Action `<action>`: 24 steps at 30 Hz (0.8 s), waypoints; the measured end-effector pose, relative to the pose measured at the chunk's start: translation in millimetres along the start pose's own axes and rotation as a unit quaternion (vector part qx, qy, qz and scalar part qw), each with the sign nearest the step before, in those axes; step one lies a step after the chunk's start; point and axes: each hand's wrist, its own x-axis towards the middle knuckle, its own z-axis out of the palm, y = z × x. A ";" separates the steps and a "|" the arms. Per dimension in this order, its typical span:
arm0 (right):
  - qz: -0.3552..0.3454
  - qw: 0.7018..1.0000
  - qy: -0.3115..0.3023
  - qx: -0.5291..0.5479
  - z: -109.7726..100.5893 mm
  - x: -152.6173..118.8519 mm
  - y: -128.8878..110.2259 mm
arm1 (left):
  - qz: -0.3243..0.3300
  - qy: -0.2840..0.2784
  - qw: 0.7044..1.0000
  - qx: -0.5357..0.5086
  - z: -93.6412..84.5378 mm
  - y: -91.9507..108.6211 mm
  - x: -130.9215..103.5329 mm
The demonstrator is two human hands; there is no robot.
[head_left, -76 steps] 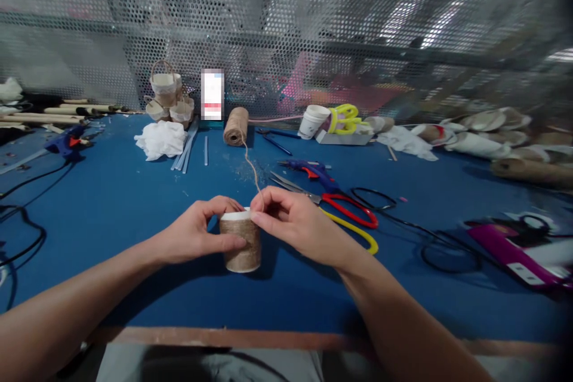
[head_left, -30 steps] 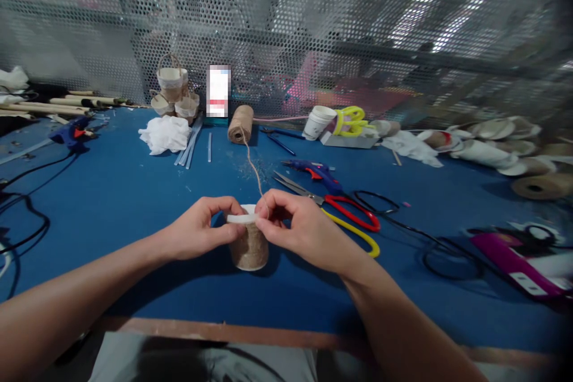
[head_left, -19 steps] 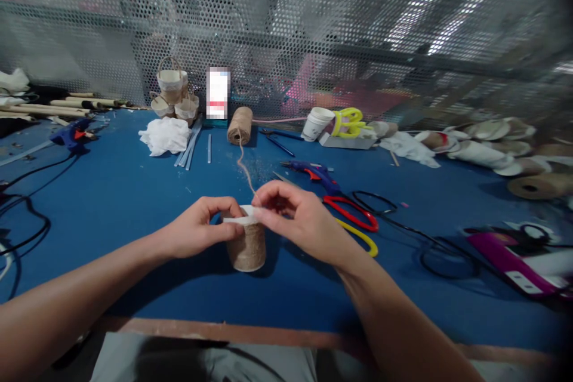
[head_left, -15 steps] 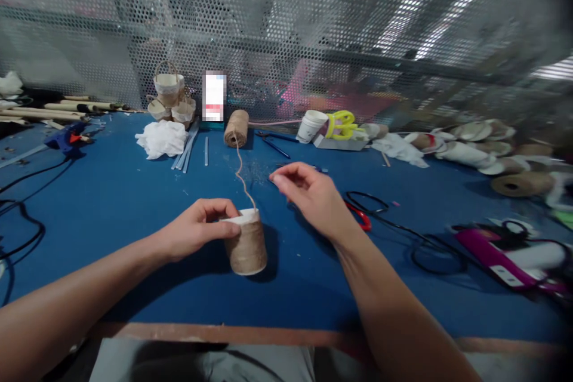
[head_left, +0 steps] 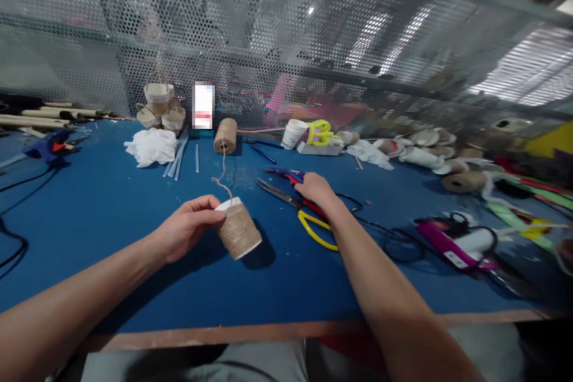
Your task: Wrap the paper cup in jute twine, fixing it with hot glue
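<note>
My left hand (head_left: pixel 185 233) grips a paper cup wrapped in jute twine (head_left: pixel 237 230) by its white rim and tilts it above the blue table (head_left: pixel 111 203). A strand of twine (head_left: pixel 220 176) runs from the cup's rim back to a twine spool (head_left: pixel 225 135). My right hand (head_left: pixel 319 191) lies on the red-and-yellow scissors (head_left: pixel 313 221) to the right of the cup, fingers over the pivot and red handle. A blue glue gun (head_left: pixel 286 174) lies just beyond that hand.
Small finished baskets (head_left: pixel 160 108), white tissue (head_left: pixel 151 146) and glue sticks (head_left: pixel 179 155) sit at the back left. A white cup (head_left: pixel 293 133), yellow scissors (head_left: pixel 320 131), paper cups (head_left: pixel 425 155), another spool (head_left: pixel 461 181) and a magenta tool (head_left: pixel 452 242) fill the right. Black cables (head_left: pixel 389 245) lie near the scissors. Perforated metal mesh (head_left: pixel 286 42) closes the back.
My right hand let go of the twine at the cup's rim and moved right onto the scissors. My left hand tilted the cup. The view swung to the right.
</note>
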 end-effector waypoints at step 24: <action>-0.288 0.937 -0.086 0.179 -7.6 -127.5 -13.6 | 0.165 0.025 0.976 0.142 -13.1 -1.6 7.6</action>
